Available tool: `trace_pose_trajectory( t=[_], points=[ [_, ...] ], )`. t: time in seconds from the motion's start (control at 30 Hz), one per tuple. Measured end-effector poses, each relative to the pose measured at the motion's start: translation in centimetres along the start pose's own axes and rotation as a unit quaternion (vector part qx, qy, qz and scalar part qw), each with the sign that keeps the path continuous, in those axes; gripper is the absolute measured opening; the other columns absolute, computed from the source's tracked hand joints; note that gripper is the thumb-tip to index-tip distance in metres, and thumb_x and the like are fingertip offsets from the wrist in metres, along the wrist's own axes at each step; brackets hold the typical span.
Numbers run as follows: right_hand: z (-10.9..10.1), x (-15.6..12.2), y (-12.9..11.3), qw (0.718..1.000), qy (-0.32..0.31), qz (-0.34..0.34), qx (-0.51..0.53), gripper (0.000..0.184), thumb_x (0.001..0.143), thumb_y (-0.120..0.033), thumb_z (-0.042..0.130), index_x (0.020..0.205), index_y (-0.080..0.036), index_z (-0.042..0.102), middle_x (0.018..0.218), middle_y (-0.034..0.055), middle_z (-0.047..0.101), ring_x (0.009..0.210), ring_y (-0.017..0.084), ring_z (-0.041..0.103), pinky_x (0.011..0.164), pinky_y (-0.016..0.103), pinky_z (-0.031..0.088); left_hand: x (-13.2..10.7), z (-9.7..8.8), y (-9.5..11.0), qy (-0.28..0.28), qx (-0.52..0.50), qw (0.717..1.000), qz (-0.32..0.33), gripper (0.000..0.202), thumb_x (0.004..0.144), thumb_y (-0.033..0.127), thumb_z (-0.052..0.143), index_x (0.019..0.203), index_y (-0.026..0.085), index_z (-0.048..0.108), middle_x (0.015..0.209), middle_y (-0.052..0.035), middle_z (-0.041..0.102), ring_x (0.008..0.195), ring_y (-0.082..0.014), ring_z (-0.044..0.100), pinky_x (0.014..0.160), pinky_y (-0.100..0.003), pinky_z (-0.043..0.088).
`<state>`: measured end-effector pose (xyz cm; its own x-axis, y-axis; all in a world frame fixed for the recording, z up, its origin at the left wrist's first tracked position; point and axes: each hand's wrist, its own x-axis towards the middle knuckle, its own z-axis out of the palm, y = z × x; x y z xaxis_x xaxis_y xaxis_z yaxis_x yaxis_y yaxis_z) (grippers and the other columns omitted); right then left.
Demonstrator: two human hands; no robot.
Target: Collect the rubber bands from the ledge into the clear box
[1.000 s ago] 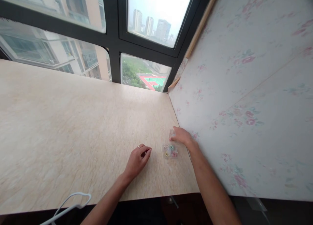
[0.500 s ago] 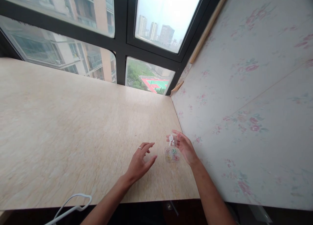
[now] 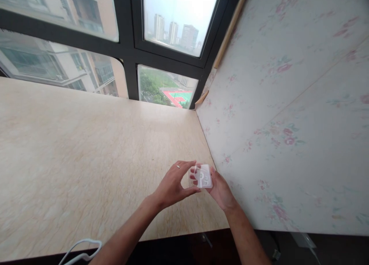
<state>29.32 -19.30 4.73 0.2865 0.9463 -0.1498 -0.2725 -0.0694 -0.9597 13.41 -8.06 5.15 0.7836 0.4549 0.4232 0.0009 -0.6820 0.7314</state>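
Observation:
A small clear plastic case (image 3: 205, 176) with white print on its face is between my two hands, low over the counter. My right hand (image 3: 221, 191) holds it from the right, its fingers behind the case and partly seen through it. On the other side, the thumb and fingers of my left hand (image 3: 172, 183), with a ring on one finger, pinch at the left edge. No coloured loops show at this moment; whether they lie inside the case or behind it I cannot tell.
The marbled counter (image 3: 95, 153) extends left to a dark-framed window (image 3: 127, 73). A flower-patterned wall (image 3: 276, 149) rises close on the right. A white cable (image 3: 86, 242) loops at the front left edge.
My left hand has moved right to the case. The see-through compartment box with coloured loops, lying on the counter before, is no longer distinctly visible. The printed clear face now faces up between both hands.

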Motion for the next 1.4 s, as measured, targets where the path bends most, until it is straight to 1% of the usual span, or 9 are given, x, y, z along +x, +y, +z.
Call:
trace_pose_trajectory(
  t=[0.07,0.13,0.2,0.27,0.37,0.47,0.6,0.87,1.4],
  points=[
    [-0.9,-0.4,0.6,0.995,0.071,-0.053,-0.054,0.051,0.088,-0.052,0.046,0.128,-0.022,0.048,0.127,0.0118,0.055,0.115,0.027,0.053,0.095,0.046,0.043,0.2,0.6,-0.1,-0.011,0.031,0.999,-0.016,0.068,0.073,0.045,0.069,0.130,0.023,0.041,0.122,-0.0115,0.054,0.112,-0.0269,0.049,0.093,-0.045,0.042],
    [-1.8,-0.8,1.3,0.979,0.124,-0.097,-0.133,0.053,0.085,-0.048,0.054,0.132,-0.025,0.045,0.135,0.0092,0.048,0.121,0.026,0.048,0.097,0.044,0.043,0.6,1.5,-0.3,-0.026,0.065,0.997,-0.029,0.071,0.071,0.042,0.071,0.131,0.022,0.040,0.121,-0.0117,0.055,0.111,-0.0275,0.049,0.092,-0.045,0.042],
    [-2.6,-1.2,2.1,0.962,0.139,-0.101,-0.212,0.054,0.084,-0.046,0.057,0.133,-0.027,0.045,0.138,0.0077,0.044,0.123,0.026,0.045,0.098,0.044,0.042,0.9,2.5,-0.7,-0.044,0.094,0.994,-0.033,0.072,0.070,0.040,0.072,0.132,0.021,0.040,0.120,-0.0117,0.056,0.111,-0.0280,0.049,0.091,-0.044,0.042],
    [-3.3,-1.6,2.8,0.948,0.140,-0.080,-0.275,0.053,0.084,-0.047,0.056,0.133,-0.027,0.046,0.139,0.0071,0.043,0.123,0.026,0.045,0.101,0.046,0.039,1.1,3.4,-1.1,-0.060,0.116,0.991,-0.031,0.072,0.071,0.039,0.071,0.133,0.020,0.039,0.116,-0.0115,0.059,0.110,-0.0286,0.049,0.090,-0.044,0.042],
    [-4.0,-1.9,3.8,0.935,0.134,-0.056,-0.324,0.056,0.084,-0.047,0.056,0.135,-0.028,0.043,0.141,0.0060,0.041,0.125,0.027,0.043,0.105,0.049,0.033,1.3,4.5,-1.7,-0.072,0.135,0.988,-0.032,0.070,0.073,0.042,0.068,0.133,0.020,0.039,0.111,-0.0114,0.061,0.108,-0.0293,0.050,0.088,-0.045,0.042],
    [-4.3,-1.9,4.3,0.930,0.119,-0.063,-0.341,0.059,0.084,-0.046,0.057,0.139,-0.030,0.039,0.144,0.0044,0.037,0.129,0.026,0.038,0.107,0.049,0.029,1.4,5.0,-2.0,-0.076,0.144,0.986,-0.041,0.070,0.073,0.043,0.068,0.132,0.019,0.039,0.109,-0.0117,0.062,0.108,-0.0295,0.050,0.088,-0.044,0.042],
    [-4.5,-1.7,4.4,0.928,0.097,-0.078,-0.351,0.057,0.085,-0.044,0.056,0.138,-0.029,0.040,0.144,0.0033,0.037,0.132,0.023,0.034,0.111,0.047,0.024,1.5,5.3,-2.2,-0.085,0.158,0.982,-0.050,0.070,0.072,0.043,0.069,0.131,0.016,0.041,0.107,-0.0125,0.063,0.107,-0.0299,0.050,0.087,-0.043,0.042],
    [-5.0,-1.4,4.8,0.929,0.084,-0.099,-0.348,0.055,0.085,-0.043,0.056,0.136,-0.029,0.043,0.143,0.0029,0.038,0.132,0.022,0.034,0.110,0.046,0.026,1.3,5.9,-2.8,-0.067,0.148,0.985,-0.056,0.065,0.074,0.050,0.065,0.127,0.018,0.045,0.115,-0.0127,0.060,0.108,-0.0293,0.051,0.088,-0.045,0.042],
    [-5.0,-1.5,5.0,0.923,0.097,-0.088,-0.361,0.053,0.087,-0.043,0.053,0.137,-0.030,0.042,0.143,0.0019,0.038,0.132,0.022,0.034,0.111,0.045,0.025,1.4,5.7,-2.8,-0.092,0.145,0.984,-0.050,0.062,0.074,0.043,0.068,0.126,0.019,0.045,0.120,-0.0115,0.058,0.110,-0.0280,0.053,0.090,-0.043,0.043]
  ],
)
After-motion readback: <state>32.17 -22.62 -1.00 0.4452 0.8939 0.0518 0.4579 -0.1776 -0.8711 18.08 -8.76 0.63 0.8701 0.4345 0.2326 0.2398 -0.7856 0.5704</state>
